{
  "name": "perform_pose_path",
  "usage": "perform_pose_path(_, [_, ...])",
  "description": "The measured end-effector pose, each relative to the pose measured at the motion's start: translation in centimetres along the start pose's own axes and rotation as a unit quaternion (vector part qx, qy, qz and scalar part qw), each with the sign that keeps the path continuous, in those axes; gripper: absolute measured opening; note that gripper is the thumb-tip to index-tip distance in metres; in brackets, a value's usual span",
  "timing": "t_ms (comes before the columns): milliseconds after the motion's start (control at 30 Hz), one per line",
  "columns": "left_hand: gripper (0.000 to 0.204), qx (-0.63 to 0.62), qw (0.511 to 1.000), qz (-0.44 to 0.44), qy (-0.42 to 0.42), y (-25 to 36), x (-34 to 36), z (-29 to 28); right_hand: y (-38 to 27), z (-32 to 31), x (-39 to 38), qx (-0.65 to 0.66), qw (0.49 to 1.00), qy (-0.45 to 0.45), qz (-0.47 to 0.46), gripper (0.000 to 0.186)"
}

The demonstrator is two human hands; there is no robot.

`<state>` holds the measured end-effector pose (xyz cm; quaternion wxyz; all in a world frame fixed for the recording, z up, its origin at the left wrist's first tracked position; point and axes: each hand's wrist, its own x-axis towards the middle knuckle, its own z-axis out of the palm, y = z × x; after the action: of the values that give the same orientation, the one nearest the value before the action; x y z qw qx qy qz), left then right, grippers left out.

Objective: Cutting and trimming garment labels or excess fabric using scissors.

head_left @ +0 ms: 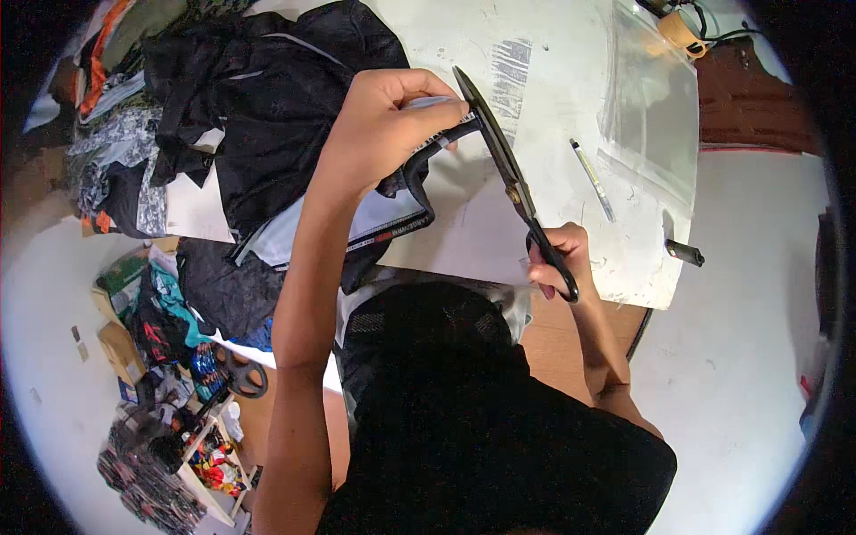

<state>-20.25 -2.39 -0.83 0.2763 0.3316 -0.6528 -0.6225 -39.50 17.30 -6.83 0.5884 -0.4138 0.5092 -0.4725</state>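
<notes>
Near the top middle, my left hand (392, 120) is closed, pinching the edge of a black and pale grey garment piece (379, 214) with printed trim along it. The long blades of dark scissors (510, 178) angle up beside those fingertips, at the fabric's edge; whether they touch it is unclear. My right hand (562, 254) grips the scissors' handles at the right. A larger heap of black fabric (259, 98) lies behind my left hand on the white table (544, 80). A slim pen (592, 178) lies right of the scissors.
A clear plastic sheet (651, 98), a small black object (685, 252) and a tan cup-like item (679, 34) with cables are on the table's right. Piled clothing (111, 134) crowds the left, with more fabrics and a wooden crate (201, 459) below.
</notes>
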Motion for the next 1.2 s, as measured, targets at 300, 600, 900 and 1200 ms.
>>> perform_pose_path(300, [0.010, -0.009, 1.000, 0.003, 0.005, 0.2, -0.1, 0.0, 0.5, -0.4, 0.3, -0.041, 0.998, -0.041, -0.036, 0.048])
perform_pose_path(600, [0.010, -0.003, 1.000, -0.002, 0.012, 0.2, 0.2, -0.1, 0.2, -0.6, 0.2, -0.035, 0.998, -0.048, -0.019, 0.050])
perform_pose_path(900, [0.010, -0.022, 1.000, -0.012, 0.009, 0.5, 0.0, -0.1, -0.9, 0.5, -0.1, -0.067, 0.997, 0.020, 0.018, 0.039])
perform_pose_path(1200, [0.011, -0.035, 0.999, -0.004, 0.008, 0.6, -0.1, -0.1, 0.1, -0.3, 0.1, 0.027, 0.997, -0.035, -0.060, 0.042])
